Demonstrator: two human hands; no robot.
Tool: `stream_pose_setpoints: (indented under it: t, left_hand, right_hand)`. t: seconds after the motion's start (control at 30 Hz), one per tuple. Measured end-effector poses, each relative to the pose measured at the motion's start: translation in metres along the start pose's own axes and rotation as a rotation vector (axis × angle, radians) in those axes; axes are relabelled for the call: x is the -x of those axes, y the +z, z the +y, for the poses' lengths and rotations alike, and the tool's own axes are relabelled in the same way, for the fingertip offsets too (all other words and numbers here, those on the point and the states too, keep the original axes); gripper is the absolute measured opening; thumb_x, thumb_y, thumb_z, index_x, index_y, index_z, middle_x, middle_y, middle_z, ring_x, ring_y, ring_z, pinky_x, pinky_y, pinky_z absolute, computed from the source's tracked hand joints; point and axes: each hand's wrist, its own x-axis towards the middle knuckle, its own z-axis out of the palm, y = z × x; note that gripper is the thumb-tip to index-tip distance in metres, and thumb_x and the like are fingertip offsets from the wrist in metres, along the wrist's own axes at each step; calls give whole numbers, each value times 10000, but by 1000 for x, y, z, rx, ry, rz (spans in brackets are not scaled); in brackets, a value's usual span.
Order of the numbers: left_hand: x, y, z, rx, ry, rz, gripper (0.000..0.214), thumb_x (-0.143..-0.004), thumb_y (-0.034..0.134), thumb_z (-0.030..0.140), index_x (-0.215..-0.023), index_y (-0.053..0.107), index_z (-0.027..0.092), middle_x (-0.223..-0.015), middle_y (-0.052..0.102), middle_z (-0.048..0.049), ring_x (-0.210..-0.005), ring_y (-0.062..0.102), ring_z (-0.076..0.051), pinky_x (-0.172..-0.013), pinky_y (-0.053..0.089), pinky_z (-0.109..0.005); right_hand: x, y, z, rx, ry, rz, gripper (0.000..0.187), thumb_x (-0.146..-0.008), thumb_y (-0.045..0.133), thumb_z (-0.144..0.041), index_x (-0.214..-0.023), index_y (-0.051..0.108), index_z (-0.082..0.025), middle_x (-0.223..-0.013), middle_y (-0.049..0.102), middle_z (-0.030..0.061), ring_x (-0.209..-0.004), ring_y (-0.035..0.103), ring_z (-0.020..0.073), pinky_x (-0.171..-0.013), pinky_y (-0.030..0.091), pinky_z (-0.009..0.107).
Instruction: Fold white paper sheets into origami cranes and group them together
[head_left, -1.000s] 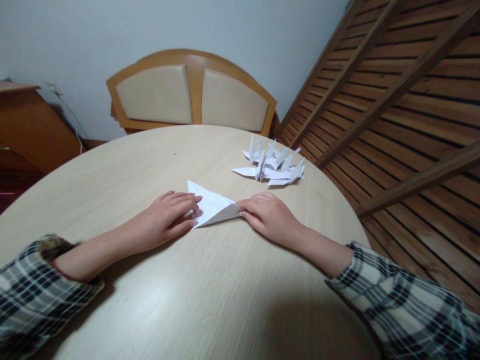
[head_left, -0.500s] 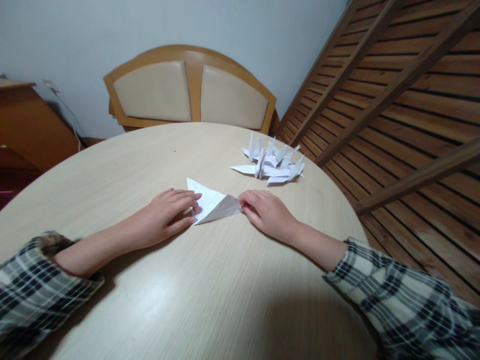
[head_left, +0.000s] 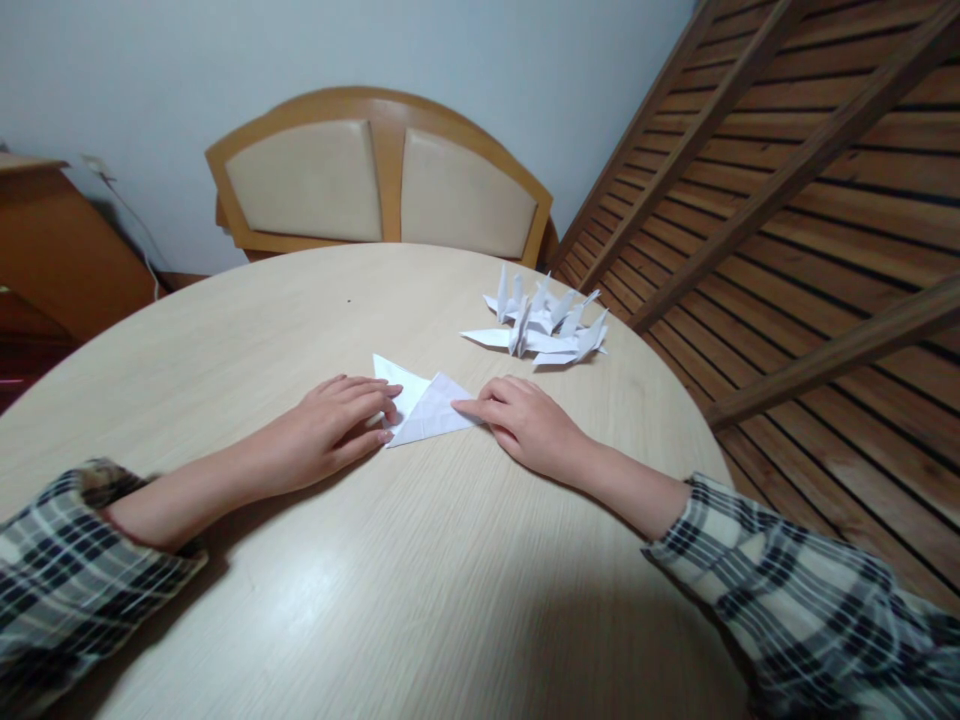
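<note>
A white piece of folded paper (head_left: 433,412) lies on the table in front of me, with a triangular flap turned over toward the left. My left hand (head_left: 345,425) holds its left side, fingers curved over the sheet and thumb at the lower left corner. At the right end, my right hand (head_left: 529,420) has its index finger pressed on the flap. Its thumb and other fingers are bent around the right corner, partly hiding that end. Several white folded paper cranes (head_left: 536,325) stand in a cluster beyond my right hand.
The round pale wooden table (head_left: 360,600) fills the middle of the view. Behind it a chair back with cream panels (head_left: 304,180) stands by the wall. A slatted wooden partition (head_left: 810,220) rises at the right, and a brown cabinet (head_left: 67,250) is at the far left.
The flap has come down flatter and farther left over the paper. My right index finger has stretched out onto it. My left hand has stayed in place.
</note>
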Motion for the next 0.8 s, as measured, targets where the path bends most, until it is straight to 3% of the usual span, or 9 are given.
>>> stream_pose_setpoints:
  t: [0.17, 0.4, 0.63, 0.8]
  left_hand:
    - [-1, -2, 2, -12, -46, 20, 370, -1061, 356, 435, -1120, 648, 215, -1358, 659, -108, -1273, 568, -277, -1089, 388, -485]
    - [-3, 1, 8, -64, -113, 76, 319, -1000, 515, 500, -1007, 660, 216, -1284, 691, -105, -1236, 587, -299, -1125, 309, -555]
    - [-3, 4, 6, -66, -123, 89, 268, -971, 563, 460, -1008, 650, 210, -1283, 685, -116, -1221, 587, -311, -1086, 363, -548]
    - [-4, 5, 6, -82, -116, 97, 328, -979, 545, 453, -1156, 647, 196, -1250, 689, -130, -1191, 596, -323, -1055, 391, -545]
  right_hand:
    - [-3, 0, -2, 6, 0, -1, 354, -998, 493, -169, -1277, 697, -244, -1074, 661, 94, -973, 556, 215, -851, 433, 348]
    - [-6, 0, -5, 18, -14, -9, 346, -989, 506, -159, -1256, 713, -235, -1071, 651, 103, -973, 543, 223, -835, 413, 347]
    - [-7, -2, -6, 10, 2, -22, 322, -992, 518, -170, -1230, 730, -224, -1058, 647, 109, -973, 540, 230, -818, 399, 347]
    - [-8, -5, -9, 9, 27, -40, 309, -992, 529, -172, -1206, 743, -232, -1049, 655, 99, -975, 546, 225, -814, 384, 346]
